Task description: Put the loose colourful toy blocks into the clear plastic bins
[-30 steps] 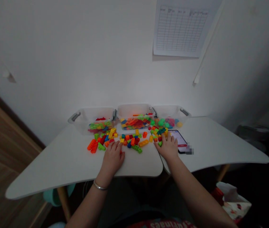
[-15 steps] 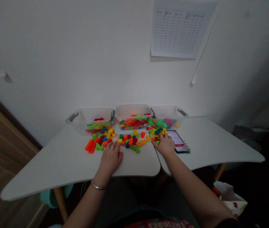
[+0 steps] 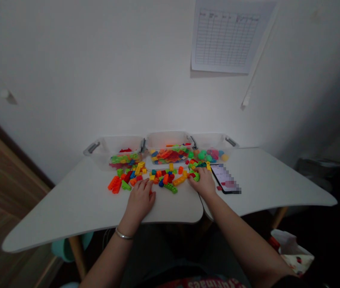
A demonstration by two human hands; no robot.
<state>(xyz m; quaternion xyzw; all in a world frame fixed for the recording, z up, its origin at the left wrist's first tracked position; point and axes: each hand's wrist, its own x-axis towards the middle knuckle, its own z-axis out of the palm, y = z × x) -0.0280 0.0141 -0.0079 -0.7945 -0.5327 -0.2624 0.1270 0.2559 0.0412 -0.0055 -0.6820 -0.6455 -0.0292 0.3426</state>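
My left hand (image 3: 140, 199) rests on the table at the near edge of a spread of toy building blocks (image 3: 128, 176). Its fingers are bent, and an orange building block (image 3: 151, 192) shows between thumb and forefinger, mostly hidden. My right hand (image 3: 203, 183) reaches over the right end of the spread, thumb and fingers apart around green blocks (image 3: 196, 176). Just beyond its fingertips lie a teal block (image 3: 202, 164) and a yellow block (image 3: 208, 165). Left of its thumb is a long yellow-orange block (image 3: 180, 181).
Behind the blocks, three clear bins stand against the wall: a left bin (image 3: 104, 146), a middle bin (image 3: 168, 138) and a right bin (image 3: 210, 140) holding coloured balls. A phone (image 3: 222, 176) lies right of my right hand, beside a small red block (image 3: 219, 188). Two tabletops meet at a seam.
My right hand has shifted left, away from the phone, and a small red block now shows beside it. A small yellow block has moved against the long one. My left hand stays put.
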